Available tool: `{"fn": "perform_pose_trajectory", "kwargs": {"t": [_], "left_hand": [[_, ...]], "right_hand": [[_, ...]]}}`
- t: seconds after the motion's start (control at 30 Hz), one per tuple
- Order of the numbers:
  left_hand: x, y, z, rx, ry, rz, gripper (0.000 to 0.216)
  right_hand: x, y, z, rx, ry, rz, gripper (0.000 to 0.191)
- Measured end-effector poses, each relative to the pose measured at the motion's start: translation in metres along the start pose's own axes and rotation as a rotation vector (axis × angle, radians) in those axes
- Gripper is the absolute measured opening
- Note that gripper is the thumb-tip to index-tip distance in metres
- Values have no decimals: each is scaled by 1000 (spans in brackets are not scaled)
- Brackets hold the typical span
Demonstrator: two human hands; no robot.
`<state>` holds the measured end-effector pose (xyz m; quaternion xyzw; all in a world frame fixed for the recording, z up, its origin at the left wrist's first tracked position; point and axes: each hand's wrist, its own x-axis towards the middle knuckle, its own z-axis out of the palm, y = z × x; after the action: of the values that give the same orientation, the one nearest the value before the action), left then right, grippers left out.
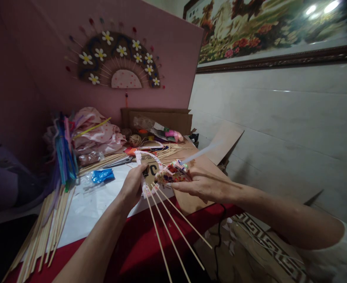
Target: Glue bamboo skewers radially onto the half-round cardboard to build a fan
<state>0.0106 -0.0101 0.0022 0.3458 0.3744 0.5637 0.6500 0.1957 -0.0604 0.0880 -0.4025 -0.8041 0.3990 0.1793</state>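
Evidently paired at the front of the red-covered table (129,243): one cardboard piece (150,167), curved at the top and bound in pink-and-white edging (138,157), and one floral-patterned tool (173,173), likely a glue gun.

Item one, the cardboard piece: near the table's front edge, pinched at its left side by the left hand (134,184), thumb uppermost; the other fingers are mostly hidden. Four thin sticks (171,232) fan from its lower edge toward the wearer, presumably turned this way to keep their joints within the tool's reach.

Item two, the tool: wrapped by the fingers of the right hand (201,182), a translucent stick (201,152) jutting from its rear; its front end sits over the cardboard piece, probably for close aim. Contact cannot be told.

Pose: left forearm slants up from the lower edge; right forearm enters from the right, sloping gently, wrist nearly straight.
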Motion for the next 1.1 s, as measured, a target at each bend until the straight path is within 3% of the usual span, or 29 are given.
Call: {"fn": "perform_pose_trajectory", "kwargs": {"t": [0.1, 0.47, 1.1], "left_hand": [[2, -1, -1, -9, -9, 1, 20], [2, -1, -1, 13, 9, 5, 18], [0, 3, 4, 14, 49, -14, 14]], "right_hand": [[1, 2, -1, -18, 6, -27, 21], [-1, 1, -1, 34, -39, 96, 31], [-5, 10, -2, -10, -35, 108, 36]]}}
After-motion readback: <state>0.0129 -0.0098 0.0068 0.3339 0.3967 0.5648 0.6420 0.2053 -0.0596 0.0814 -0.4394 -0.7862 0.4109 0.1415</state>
